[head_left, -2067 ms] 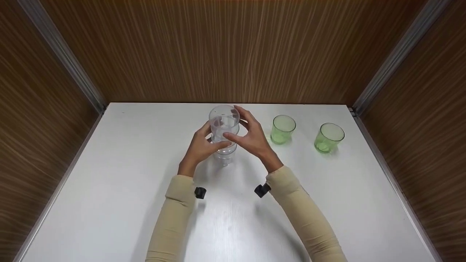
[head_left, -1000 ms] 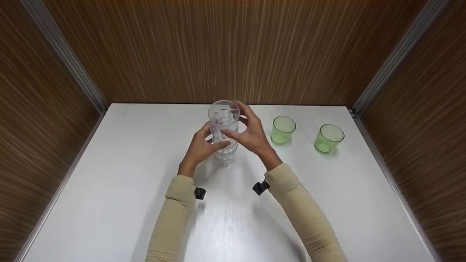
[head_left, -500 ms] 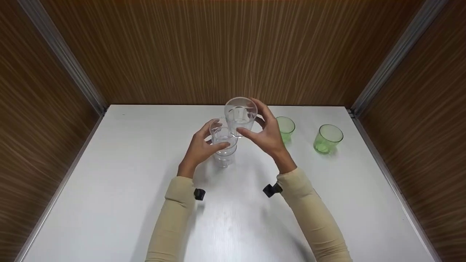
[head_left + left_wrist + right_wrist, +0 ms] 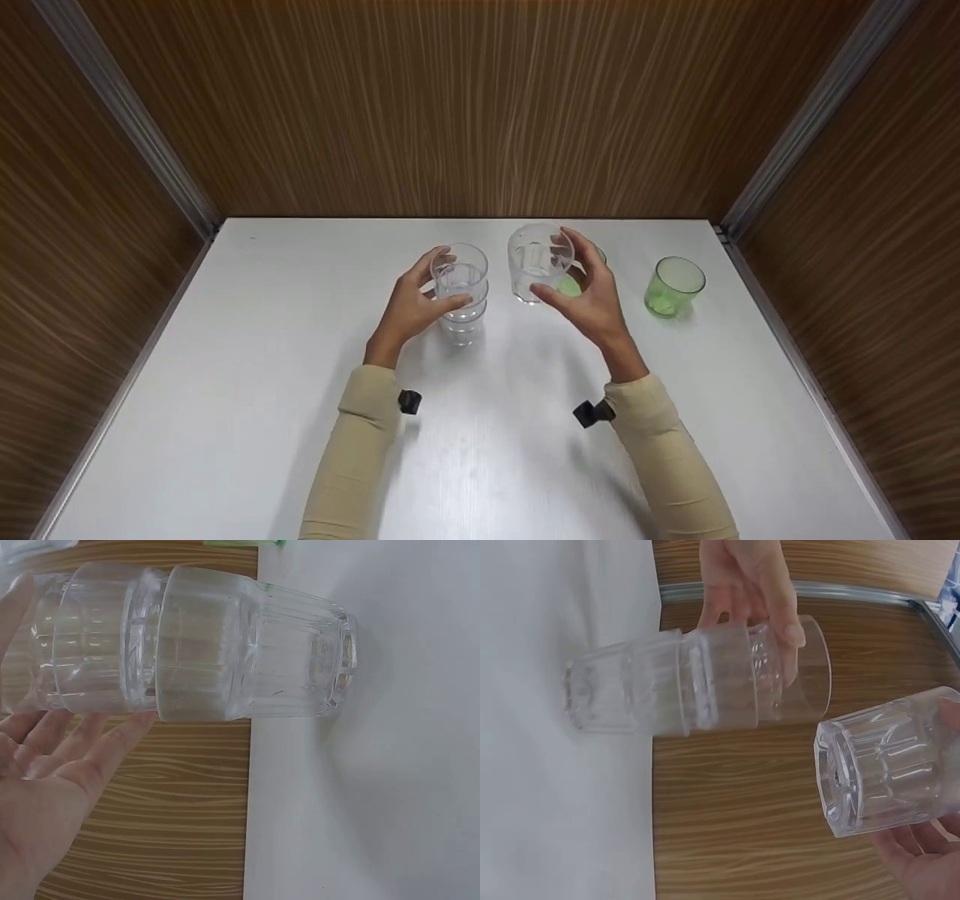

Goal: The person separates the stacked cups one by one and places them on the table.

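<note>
Glasses: three stacked clear (image 4: 461,300), one lifted clear (image 4: 534,262), two green (image 4: 673,286).

I see a colourless, see-through stack of glasses (image 4: 460,300) with fine vertical ribbing on its walls, and the single glass (image 4: 535,262) beside it is the same clear kind, faceted near its base. Two pale green tumblers, one (image 4: 675,286) in plain sight and one (image 4: 571,285) half hidden, stand on a plain white counter (image 4: 247,375). The walls (image 4: 465,105) around me are brown wood with a streaky grain and grey metal corner strips, and both sleeves (image 4: 352,457) are beige, each with a small black clip.
</note>
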